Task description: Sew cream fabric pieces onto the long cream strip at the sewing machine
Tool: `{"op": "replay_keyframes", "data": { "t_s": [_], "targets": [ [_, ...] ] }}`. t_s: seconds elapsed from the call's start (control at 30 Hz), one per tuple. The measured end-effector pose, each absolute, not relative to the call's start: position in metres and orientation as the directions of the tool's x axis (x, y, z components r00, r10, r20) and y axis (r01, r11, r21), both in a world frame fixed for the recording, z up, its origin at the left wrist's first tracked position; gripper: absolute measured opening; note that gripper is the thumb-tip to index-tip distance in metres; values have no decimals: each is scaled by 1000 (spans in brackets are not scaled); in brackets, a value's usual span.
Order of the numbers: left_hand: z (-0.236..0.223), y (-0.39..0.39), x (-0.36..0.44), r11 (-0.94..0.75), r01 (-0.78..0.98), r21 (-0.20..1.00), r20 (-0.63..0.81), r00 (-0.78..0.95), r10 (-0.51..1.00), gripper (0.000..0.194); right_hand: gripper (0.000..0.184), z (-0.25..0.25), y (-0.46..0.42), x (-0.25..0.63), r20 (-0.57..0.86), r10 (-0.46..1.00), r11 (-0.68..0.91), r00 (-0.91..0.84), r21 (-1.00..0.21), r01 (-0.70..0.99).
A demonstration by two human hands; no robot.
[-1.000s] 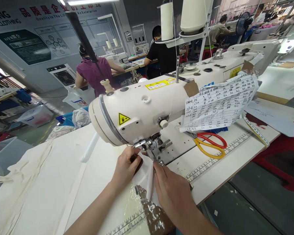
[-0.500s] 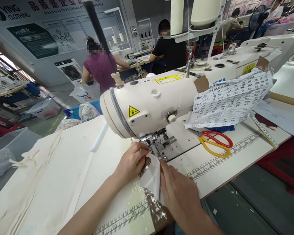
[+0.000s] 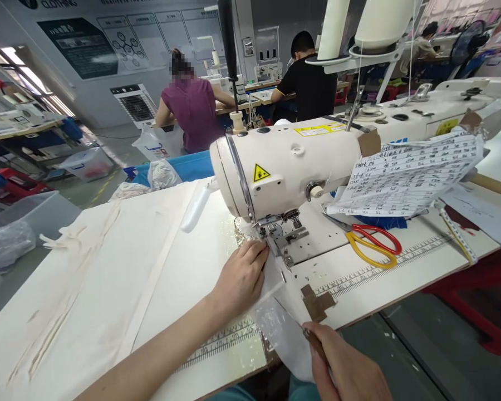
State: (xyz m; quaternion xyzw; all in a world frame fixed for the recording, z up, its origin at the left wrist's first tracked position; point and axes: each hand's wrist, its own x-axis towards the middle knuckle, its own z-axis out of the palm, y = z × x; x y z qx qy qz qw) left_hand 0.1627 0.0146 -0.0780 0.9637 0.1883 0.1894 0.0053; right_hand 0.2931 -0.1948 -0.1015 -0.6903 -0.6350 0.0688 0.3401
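Head view: on our side of the sewing machine (image 3: 275,167), the thin white fabric (image 3: 295,352) looks light, limp, best held by its edges, our left hand (image 3: 241,274) pinching it, our right hand (image 3: 343,357) half-curled alongside, hold unclear.

Leaving room left of the left hand (image 3: 240,275) across the flat white tabletop (image 3: 183,278); blocking forward passage with the rounded white sewing-machine head (image 3: 275,161); hindering rightward passage with red-and-yellow-handled metal scissors (image 3: 354,228) and a raised, handwritten paper sheet (image 3: 413,172).
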Motion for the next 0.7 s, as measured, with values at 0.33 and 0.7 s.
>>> {"op": "replay_keyframes", "data": {
  "t_s": [0.33,0.7],
  "targets": [
    [-82,18,154,-943,322,83,357,874,330,45,39,-98,-192,297,350,930,65,117,-468,881],
    [-81,15,157,-926,377,32,296,881,369,47,33,-92,-177,302,394,918,70,32,-242,968]
  ]
}}
